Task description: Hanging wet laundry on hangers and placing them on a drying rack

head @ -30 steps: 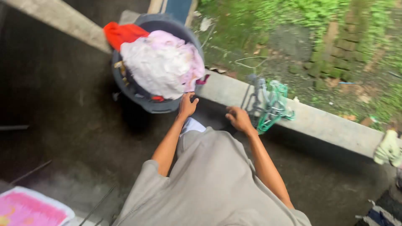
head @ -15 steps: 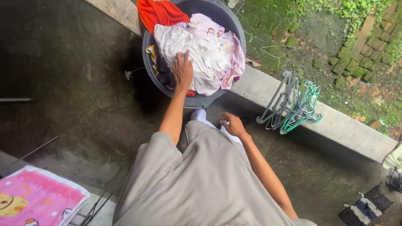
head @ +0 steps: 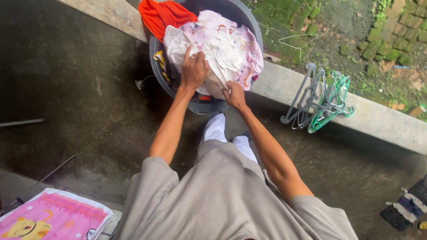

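Both hands are now in the tub (head: 162, 66). Half a second ago only the left hand (head: 194, 71) was on the laundry, and the right hovered low by the person's knee; the right hand (head: 234, 94) has since come up to the near edge of the pile. The left hand lies over the white cloth (head: 218, 46), fingers curled down into it, apparently gripping a fold. The right hand is closed in a pinch on the lower hem of the same cloth, just at the tub's near rim. The cloth is pulled a bit taut between the two hands, so it looks like a two-handed hold on one garment, with the cloth not yet lifted clear of the pile.

The cloth sits on top of the heap in the dark grey tub, which stands on the concrete floor (head: 80, 111) against a low curb (head: 382, 124). A red garment (head: 162, 15) hangs over the tub's far-left rim. A bunch of grey and green hangers (head: 324, 104) lies on the curb, well apart to the right. A pink printed cloth (head: 53, 218) lies at bottom left.
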